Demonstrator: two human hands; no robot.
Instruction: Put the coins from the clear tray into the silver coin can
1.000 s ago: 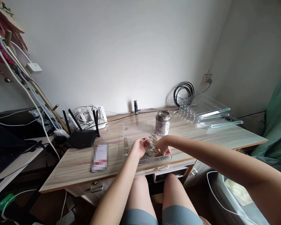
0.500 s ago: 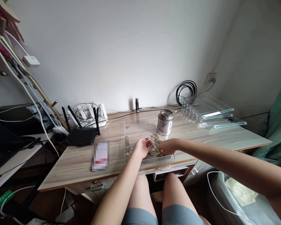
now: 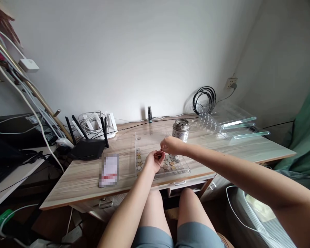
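Note:
My left hand (image 3: 155, 161) is cupped palm up over the clear plastic tray (image 3: 188, 171), its fingers curled around what look like coins in the palm. Just above and touching or nearly touching its fingertips is my right hand (image 3: 171, 146), back upward, with fingers pinched together; what they hold is hidden. Loose coins (image 3: 172, 164), silver and gold coloured, lie in the tray's right half. A row of coins (image 3: 138, 160) runs along its left wall, and a single coin (image 3: 138, 138) sits near its far left corner. Behind my right hand stands a patterned metal tin (image 3: 181, 131).
Left on the wooden desk (image 3: 74, 187) are a black router (image 3: 88, 150) and a blurred-out flat item (image 3: 109, 170). A small black bottle (image 3: 150, 113) stands by the wall. At right are clear plastic trays (image 3: 235, 127) and a black cable coil (image 3: 204, 100).
My right hand has risen from the coins at the tray's right side and moved left to my left hand's fingertips. My left hand stays cupped in nearly the same place.

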